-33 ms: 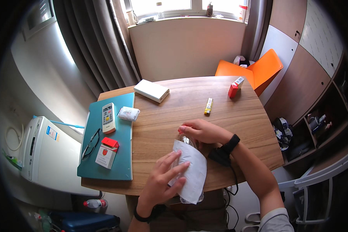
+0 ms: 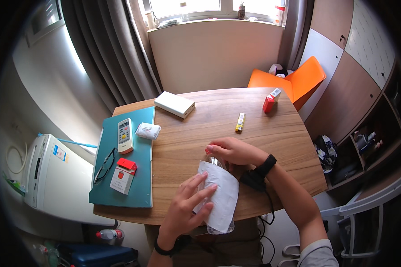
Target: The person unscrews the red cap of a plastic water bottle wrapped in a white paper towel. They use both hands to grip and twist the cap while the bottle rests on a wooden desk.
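A clear plastic bottle (image 2: 215, 161) with a red cap (image 2: 208, 150) lies tilted at the table's near edge, its cap end away from me. My right hand (image 2: 234, 151) is closed around the cap and neck. A white tissue (image 2: 223, 192) covers most of the bottle's body. On top of that tissue my left hand (image 2: 193, 200) rests with its fingers spread, pressing it to the bottle. The bottle's base shows below the tissue, past the table edge. A black device with a cable (image 2: 252, 180) is beside my right wrist.
At left, a teal folder-like slab (image 2: 140, 187) carries a remote control (image 2: 125, 135), glasses (image 2: 104, 167), a cigarette pack (image 2: 123, 176) and a small white packet (image 2: 148, 131). Farther off lie a white power bank (image 2: 174, 105), a yellow lighter (image 2: 240, 123) and a red-and-white box (image 2: 271, 101). An orange chair (image 2: 305, 82) stands behind.
My left fingers and the tissue's edge have shifted very slightly to the left. My right hand stays on the cap.
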`<state>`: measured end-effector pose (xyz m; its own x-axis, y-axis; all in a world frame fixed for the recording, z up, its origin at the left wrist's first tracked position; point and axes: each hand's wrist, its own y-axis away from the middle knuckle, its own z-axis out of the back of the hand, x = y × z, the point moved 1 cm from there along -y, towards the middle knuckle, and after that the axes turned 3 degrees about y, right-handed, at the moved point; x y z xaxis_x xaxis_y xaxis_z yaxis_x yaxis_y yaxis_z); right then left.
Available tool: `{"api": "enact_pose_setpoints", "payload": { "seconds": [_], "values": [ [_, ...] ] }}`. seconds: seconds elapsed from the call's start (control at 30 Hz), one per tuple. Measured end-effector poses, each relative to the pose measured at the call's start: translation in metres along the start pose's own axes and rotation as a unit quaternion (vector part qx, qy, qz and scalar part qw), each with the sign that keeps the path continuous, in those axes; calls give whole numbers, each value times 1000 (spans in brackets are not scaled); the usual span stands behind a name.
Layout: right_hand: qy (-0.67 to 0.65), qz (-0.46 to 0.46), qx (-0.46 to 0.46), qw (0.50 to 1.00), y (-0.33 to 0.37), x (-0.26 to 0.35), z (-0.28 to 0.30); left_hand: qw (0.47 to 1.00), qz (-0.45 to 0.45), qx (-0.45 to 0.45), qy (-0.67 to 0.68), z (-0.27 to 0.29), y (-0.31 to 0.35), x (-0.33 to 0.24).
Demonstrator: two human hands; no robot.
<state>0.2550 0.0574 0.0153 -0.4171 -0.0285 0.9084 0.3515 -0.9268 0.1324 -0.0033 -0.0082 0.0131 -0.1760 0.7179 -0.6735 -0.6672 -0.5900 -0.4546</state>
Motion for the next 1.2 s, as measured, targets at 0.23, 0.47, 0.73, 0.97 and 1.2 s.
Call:
{"api": "enact_pose_setpoints", "payload": {
  "seconds": [0.23,0.47,0.73,0.97,1.2],
  "values": [
    [3,-3,-3,1000,-1,-3,1,1000,10,-7,3,0,-1,-1],
    [19,28,-3,999,-4,-11,1,999,-37,22,-13,6,-2,-3],
    [18,10,0,1000,-2,-3,1,998,-54,27,-10,3,1,-3],
    [10,-8,-1,1000,0,0,1,1000,-12,-8,-18,2,1,0],
    [14,-24,-4,1000,2,6,0,998,-58,23,-9,4,1,-4]
  ]
}}
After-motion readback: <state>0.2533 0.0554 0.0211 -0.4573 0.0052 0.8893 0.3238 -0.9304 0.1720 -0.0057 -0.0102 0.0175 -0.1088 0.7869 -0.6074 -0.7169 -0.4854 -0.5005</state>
